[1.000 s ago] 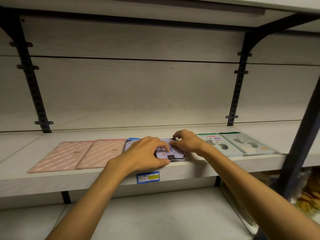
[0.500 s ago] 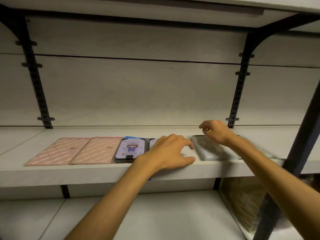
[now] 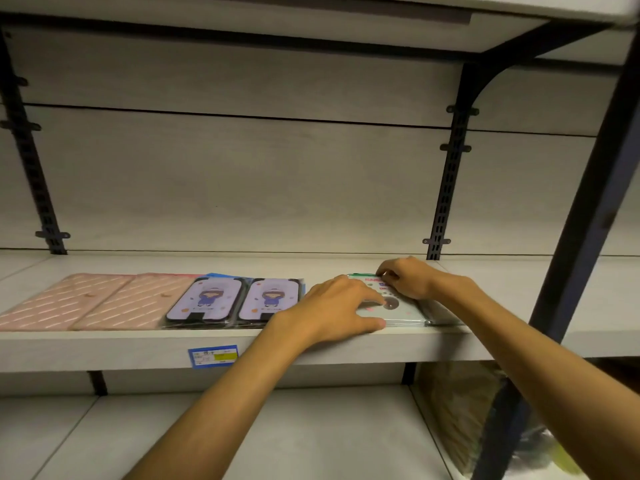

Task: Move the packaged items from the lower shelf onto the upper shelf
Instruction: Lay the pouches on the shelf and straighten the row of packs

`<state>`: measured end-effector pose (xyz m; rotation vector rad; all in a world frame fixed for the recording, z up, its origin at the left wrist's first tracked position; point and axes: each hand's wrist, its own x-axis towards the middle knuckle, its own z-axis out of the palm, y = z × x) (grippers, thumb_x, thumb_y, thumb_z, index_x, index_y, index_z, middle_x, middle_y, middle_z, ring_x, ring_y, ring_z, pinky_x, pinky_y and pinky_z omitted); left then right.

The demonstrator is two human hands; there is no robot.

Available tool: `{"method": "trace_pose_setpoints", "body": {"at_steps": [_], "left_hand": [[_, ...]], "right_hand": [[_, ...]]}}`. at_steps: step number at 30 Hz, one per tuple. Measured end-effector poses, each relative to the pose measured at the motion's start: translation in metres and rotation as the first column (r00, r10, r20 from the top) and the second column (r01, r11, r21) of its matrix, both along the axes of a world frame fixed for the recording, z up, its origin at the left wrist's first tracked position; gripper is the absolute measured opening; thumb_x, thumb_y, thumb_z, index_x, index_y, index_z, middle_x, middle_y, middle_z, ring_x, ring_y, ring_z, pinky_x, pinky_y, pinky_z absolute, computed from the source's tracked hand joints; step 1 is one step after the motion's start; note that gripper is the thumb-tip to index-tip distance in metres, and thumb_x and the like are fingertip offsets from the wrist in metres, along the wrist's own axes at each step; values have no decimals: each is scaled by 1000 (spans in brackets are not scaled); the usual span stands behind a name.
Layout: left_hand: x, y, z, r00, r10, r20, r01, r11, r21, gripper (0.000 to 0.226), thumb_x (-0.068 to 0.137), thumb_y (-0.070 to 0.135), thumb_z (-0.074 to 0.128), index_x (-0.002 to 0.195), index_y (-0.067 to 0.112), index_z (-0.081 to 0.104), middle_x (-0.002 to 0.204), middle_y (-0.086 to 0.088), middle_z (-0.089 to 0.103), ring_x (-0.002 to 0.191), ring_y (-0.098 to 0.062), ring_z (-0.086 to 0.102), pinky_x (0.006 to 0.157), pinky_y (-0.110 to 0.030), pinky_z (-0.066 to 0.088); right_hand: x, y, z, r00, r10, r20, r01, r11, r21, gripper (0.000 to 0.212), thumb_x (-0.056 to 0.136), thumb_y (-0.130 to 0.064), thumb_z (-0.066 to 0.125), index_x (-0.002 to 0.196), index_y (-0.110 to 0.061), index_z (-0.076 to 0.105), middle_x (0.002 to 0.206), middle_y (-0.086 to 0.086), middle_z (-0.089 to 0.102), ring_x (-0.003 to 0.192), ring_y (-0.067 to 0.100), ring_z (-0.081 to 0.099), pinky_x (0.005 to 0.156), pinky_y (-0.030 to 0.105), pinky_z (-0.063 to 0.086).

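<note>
Both hands rest on a pale green packet at the front edge of the upper shelf.

The left hand (image 3: 341,308) lies flat, fingers spread over the green packet (image 3: 398,311); the right hand (image 3: 410,277) pinches its far edge. Along the upper shelf (image 3: 104,348) to the left lie two purple cartoon packets (image 3: 235,301) side by side and two pink packets (image 3: 97,301). A blue price label (image 3: 213,356) sticks to the shelf's front edge.

Both hands have shifted right onto the pale green packaged item (image 3: 398,308), off the purple ones (image 3: 239,301).
</note>
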<state>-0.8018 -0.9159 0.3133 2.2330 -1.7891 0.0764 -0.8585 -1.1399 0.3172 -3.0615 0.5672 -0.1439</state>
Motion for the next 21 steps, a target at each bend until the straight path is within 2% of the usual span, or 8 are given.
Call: {"method": "trace_pose_setpoints", "body": {"at_steps": [2, 4, 6, 8, 9, 12, 17, 21], "left_hand": [[4, 2, 3, 1000, 5, 15, -6, 1000, 19, 47, 92, 58, 54, 136, 44, 55, 138, 7, 58, 124, -19, 49, 96, -42, 47], [7, 6, 6, 999, 4, 42, -5, 1000, 31, 46, 92, 58, 54, 136, 44, 55, 135, 7, 60, 122, -18, 50, 95, -40, 47], [9, 10, 7, 998, 1, 57, -2, 999, 34, 47, 92, 58, 53, 136, 43, 55, 132, 6, 61, 119, -19, 52, 93, -39, 48], [11, 15, 5, 997, 7, 76, -10, 999, 37, 47, 92, 59, 52, 136, 44, 55, 130, 6, 62, 117, -20, 52, 91, -39, 48], [13, 18, 5, 996, 12, 87, -16, 999, 38, 47, 91, 60, 51, 136, 44, 55, 130, 6, 62, 117, -20, 52, 90, -39, 48], [18, 28, 5, 994, 19, 109, -23, 999, 36, 47, 91, 59, 50, 135, 43, 55, 129, 6, 63, 115, -20, 53, 88, -37, 47], [31, 45, 6, 991, 44, 127, -50, 998, 42, 47, 90, 57, 50, 134, 40, 56, 123, 5, 64, 111, -21, 54, 88, -37, 45], [37, 55, 3, 993, 41, 113, -45, 999, 26, 47, 92, 58, 49, 135, 41, 55, 127, 7, 62, 114, -19, 52, 89, -35, 44]], "right_hand": [[3, 0, -1, 1000, 2, -13, -3, 996, -93, 29, 101, -26, 43, 125, -23, 59, 126, 0, 67, 119, 22, 56, 117, 45, 24], [6, 4, -2, 1000, 8, -27, -13, 980, -197, 30, 99, -27, 45, 125, -23, 59, 122, 1, 67, 121, 23, 53, 121, 48, 13], [11, 11, -4, 999, 29, -26, -35, 964, -263, 29, 96, -26, 48, 122, -21, 61, 116, 3, 69, 115, 23, 55, 117, 46, 24], [16, 18, -6, 999, 41, 3, -40, 979, -202, 27, 95, -23, 49, 118, -19, 62, 113, 6, 69, 105, 25, 58, 101, 42, 43], [18, 22, -7, 999, 45, 23, -41, 989, -142, 27, 95, -21, 48, 118, -17, 62, 114, 8, 69, 103, 26, 58, 94, 42, 48], [26, 34, -12, 997, 41, 65, -38, 998, -50, 29, 96, -14, 46, 122, -14, 60, 119, 10, 65, 104, 28, 59, 89, 40, 49], [43, 57, -18, 994, 3, 112, -2, 1000, -8, 33, 96, -10, 45, 126, -10, 60, 121, 14, 64, 107, 30, 59, 91, 38, 47], [49, 69, -18, 990, -18, 142, 16, 1000, 17, 32, 97, -9, 45, 123, -8, 62, 120, 14, 66, 106, 30, 59, 93, 40, 48]]}}
